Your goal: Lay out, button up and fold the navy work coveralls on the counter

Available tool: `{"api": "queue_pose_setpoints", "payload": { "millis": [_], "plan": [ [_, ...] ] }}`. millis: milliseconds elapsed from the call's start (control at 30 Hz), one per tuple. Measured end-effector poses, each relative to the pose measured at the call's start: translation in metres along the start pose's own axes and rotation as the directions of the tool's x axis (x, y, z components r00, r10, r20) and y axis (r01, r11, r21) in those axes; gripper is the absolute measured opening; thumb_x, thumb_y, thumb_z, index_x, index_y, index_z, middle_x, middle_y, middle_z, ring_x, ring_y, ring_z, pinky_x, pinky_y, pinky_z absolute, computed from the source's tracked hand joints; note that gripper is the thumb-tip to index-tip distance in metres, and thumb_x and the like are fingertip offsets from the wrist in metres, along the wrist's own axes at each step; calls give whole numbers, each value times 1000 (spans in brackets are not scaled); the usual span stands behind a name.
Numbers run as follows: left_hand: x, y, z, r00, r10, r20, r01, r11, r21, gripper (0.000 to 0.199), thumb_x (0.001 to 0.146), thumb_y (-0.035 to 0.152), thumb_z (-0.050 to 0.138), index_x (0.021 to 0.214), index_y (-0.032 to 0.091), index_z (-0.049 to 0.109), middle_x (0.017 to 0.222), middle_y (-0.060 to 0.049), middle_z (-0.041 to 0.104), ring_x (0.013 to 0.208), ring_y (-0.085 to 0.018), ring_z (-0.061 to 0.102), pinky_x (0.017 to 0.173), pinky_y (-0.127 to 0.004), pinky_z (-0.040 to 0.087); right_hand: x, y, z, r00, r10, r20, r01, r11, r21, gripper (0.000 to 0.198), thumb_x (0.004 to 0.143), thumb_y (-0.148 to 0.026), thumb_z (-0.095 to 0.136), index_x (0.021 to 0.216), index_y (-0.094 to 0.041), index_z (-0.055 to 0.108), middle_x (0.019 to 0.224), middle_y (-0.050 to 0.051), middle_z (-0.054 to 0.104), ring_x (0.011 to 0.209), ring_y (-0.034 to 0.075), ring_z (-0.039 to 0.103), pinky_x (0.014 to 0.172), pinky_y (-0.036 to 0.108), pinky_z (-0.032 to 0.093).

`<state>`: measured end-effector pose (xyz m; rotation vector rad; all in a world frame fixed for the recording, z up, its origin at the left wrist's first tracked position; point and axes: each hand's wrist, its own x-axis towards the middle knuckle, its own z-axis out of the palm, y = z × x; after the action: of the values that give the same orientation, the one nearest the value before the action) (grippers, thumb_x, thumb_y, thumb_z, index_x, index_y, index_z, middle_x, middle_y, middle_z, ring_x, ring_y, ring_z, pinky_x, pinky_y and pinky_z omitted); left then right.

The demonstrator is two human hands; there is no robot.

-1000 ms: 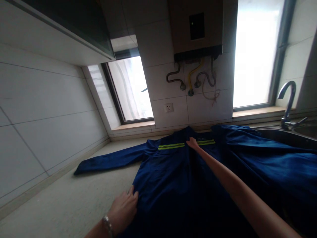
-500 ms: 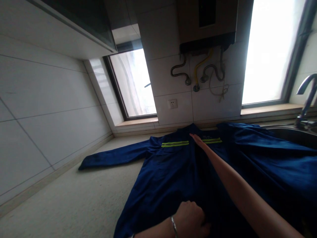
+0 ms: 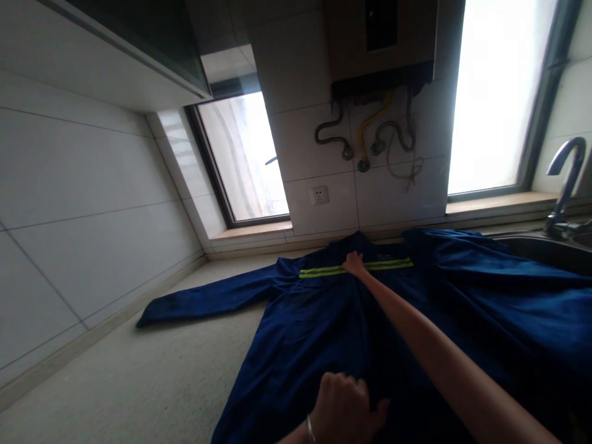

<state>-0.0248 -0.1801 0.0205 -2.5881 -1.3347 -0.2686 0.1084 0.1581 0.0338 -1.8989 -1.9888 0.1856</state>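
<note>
A dark blue work jacket (image 3: 314, 333) with yellow-green reflective stripes lies spread on the counter, front side up. Its collar points at the wall and one sleeve (image 3: 208, 299) stretches out to the left. At chest height my right hand (image 3: 354, 263) is closed on the jacket's front opening, level with the stripe. Low in the view, my left hand (image 3: 341, 407), with a silver bracelet at the wrist, is curled over the lower front of the jacket. Its fingertips are hidden, and the cloth beneath it is very dark.
The pale counter (image 3: 185, 370) runs along the tiled wall. At the right, a sink (image 3: 531, 246) with a chrome faucet (image 3: 567, 179) lies beside the jacket's bunched cloth. A water heater (image 3: 379, 49) with hoses hangs above, between two windows. A socket (image 3: 319, 195) is on the wall.
My right hand has gone from lying flat with stretched fingers to closing on the jacket front, slightly lower and to the left. My left hand has shifted a little to the left.
</note>
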Motion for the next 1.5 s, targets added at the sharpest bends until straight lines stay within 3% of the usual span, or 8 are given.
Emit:
{"api": "queue_pose_setpoints", "payload": {
  "millis": [67, 133, 200, 267, 433, 533, 733, 1500],
  "plan": [
    [1, -3, -7, 967, 195, -167, -188, 981, 53, 29, 82, 41, 53, 81, 14, 64, 78, -13, 66, 75, -23, 62, 65, -34, 48, 4, -2, 1, 1000, -20, -17, 20, 1000, 17, 37, 76, -14, 48, 107, -1, 63, 116, 24, 57, 115, 31, 48, 98, 40, 32],
    [3, -8, -21, 863, 435, -256, -411, 900, 145, 21, 87, 28, 49, 103, 19, 60, 109, -10, 63, 103, -24, 57, 86, -39, 45, 6, -1, 3, 999, -33, -34, 35, 998, 50, 38, 75, -12, 49, 110, -3, 63, 115, 21, 60, 112, 28, 52, 97, 35, 34],
    [5, -14, -33, 768, 591, -249, -550, 806, 217, 24, 90, 24, 46, 112, 23, 56, 125, -6, 56, 119, -23, 46, 101, -43, 35, 7, 4, 6, 998, -39, -55, 43, 995, 87, 43, 74, -9, 47, 116, -5, 60, 117, 18, 60, 112, 25, 53, 97, 30, 35],
    [7, -20, -40, 738, 640, -214, -597, 767, 233, 20, 91, 24, 45, 105, 21, 59, 123, -6, 56, 120, -23, 45, 104, -44, 31, 6, 10, 9, 996, -36, -82, 46, 991, 122, 47, 76, -8, 44, 121, -7, 57, 122, 15, 58, 115, 23, 52, 98, 28, 35],
    [5, -30, -38, 717, 685, -127, -663, 727, 181, 17, 89, 21, 45, 85, 14, 60, 90, -8, 63, 88, -19, 59, 84, -35, 45, 4, 23, 15, 992, -38, -124, 61, 980, 192, 50, 78, -4, 37, 125, -12, 53, 126, 9, 57, 116, 16, 52, 100, 25, 35],
    [6, -34, -44, 739, 668, -83, -659, 743, 116, 24, 90, 27, 43, 105, 15, 58, 84, -6, 62, 73, -15, 57, 71, -30, 47, 4, 25, 19, 990, -31, -137, 61, 973, 221, 52, 76, 0, 36, 126, -10, 49, 123, 10, 58, 113, 14, 54, 96, 23, 38],
    [12, -37, -51, 757, 648, -81, -635, 759, 144, 36, 93, 25, 37, 127, 19, 47, 137, -7, 44, 128, -21, 37, 104, -41, 33, 6, 25, 21, 994, -35, -103, 57, 975, 216, 43, 78, -2, 39, 120, -8, 48, 118, 13, 59, 110, 17, 55, 90, 23, 39],
    [7, -37, -25, 782, 622, -35, -615, 779, 125, 43, 92, 34, 34, 130, 16, 42, 138, -9, 44, 125, -24, 42, 84, -32, 49, -5, 2, 2, 967, -232, 104, 252, 935, -252, 35, 85, -11, 43, 120, -8, 46, 111, 23, 59, 102, 28, 59, 84, 37, 45]
  ]
}}
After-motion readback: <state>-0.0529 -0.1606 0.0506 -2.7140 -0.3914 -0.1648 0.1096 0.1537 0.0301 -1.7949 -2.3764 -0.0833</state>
